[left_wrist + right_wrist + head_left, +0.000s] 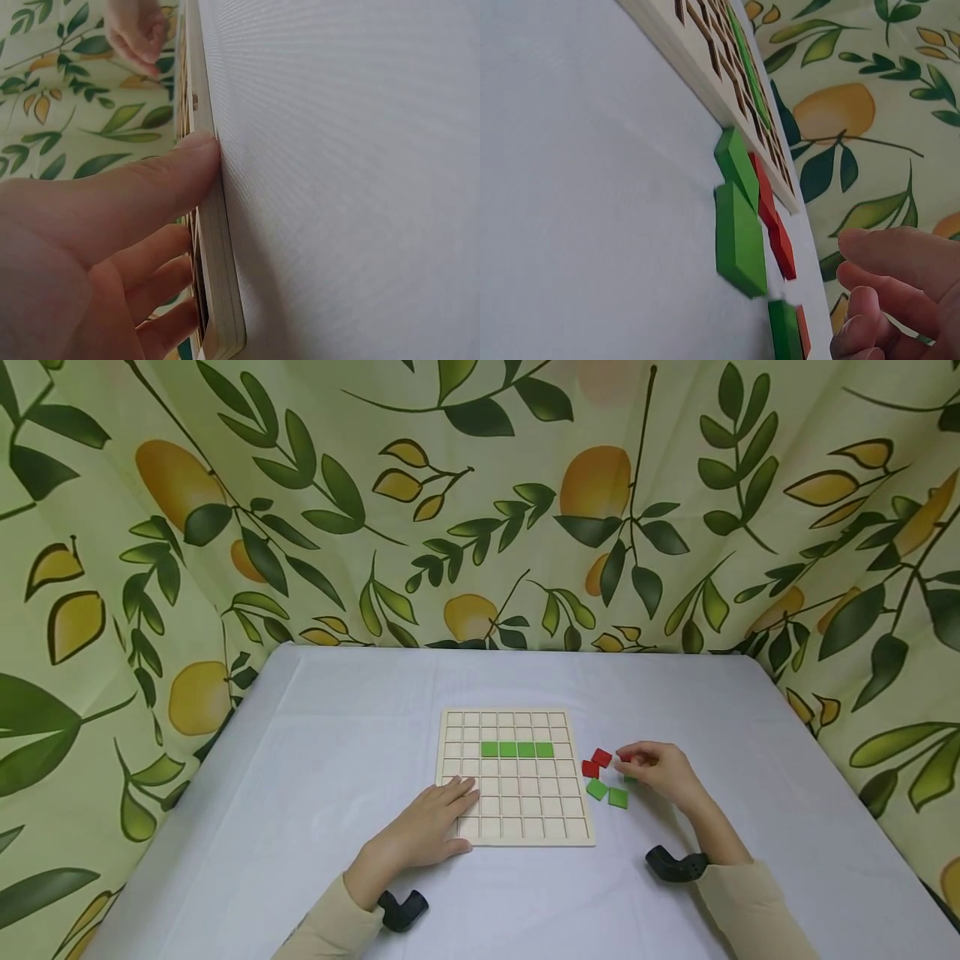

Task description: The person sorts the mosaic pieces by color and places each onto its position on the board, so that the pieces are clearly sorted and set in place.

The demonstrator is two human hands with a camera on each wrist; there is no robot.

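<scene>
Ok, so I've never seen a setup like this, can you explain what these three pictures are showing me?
There's no robot here, just a person's two bare hands. The wide picture comes from a camera on the person's head, looking forward and down. The other two come from cameras on each wrist, which is why the table looks tipped sideways there.

On the white tablecloth lies a wooden grid board with four green tiles set in one row. Loose red tiles and loose green tiles lie to its right. The left hand rests on the board's near left part. The right hand is at the loose tiles; I can't make out any tile in its fingers.
</scene>
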